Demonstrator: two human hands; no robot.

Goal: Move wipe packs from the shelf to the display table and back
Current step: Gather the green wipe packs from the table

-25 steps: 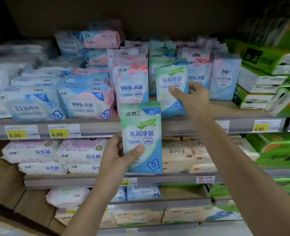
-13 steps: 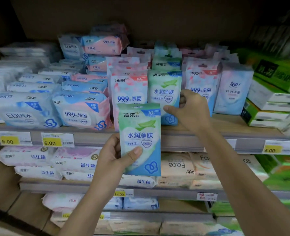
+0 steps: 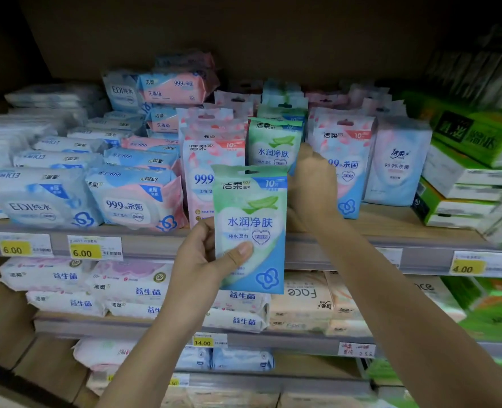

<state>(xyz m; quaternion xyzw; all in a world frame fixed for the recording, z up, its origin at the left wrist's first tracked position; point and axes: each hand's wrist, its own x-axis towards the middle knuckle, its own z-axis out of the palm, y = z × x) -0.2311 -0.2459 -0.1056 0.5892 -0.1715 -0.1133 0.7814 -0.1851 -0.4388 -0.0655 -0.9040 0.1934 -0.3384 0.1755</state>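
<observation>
My left hand (image 3: 202, 260) grips a green and blue wipe pack (image 3: 252, 219) by its lower left corner, thumb across the front, and holds it upright in front of the shelf edge (image 3: 144, 245). A second green wipe pack (image 3: 273, 142) stands upright in its row on the shelf, between pink packs. My right hand (image 3: 311, 187) reaches onto the shelf and holds this pack at its right edge. The fingertips are hidden behind the pack in my left hand.
Pink wipe packs (image 3: 211, 160) and larger blue packs (image 3: 46, 198) fill the shelf to the left. Green tissue boxes (image 3: 473, 160) are stacked at the right. White and beige packs (image 3: 126, 284) lie on the lower shelf. Yellow price tags (image 3: 82, 251) line the rails.
My right hand has pushed the second green pack back and upright into its row on the shelf. My left hand has kept its pack in about the same place.
</observation>
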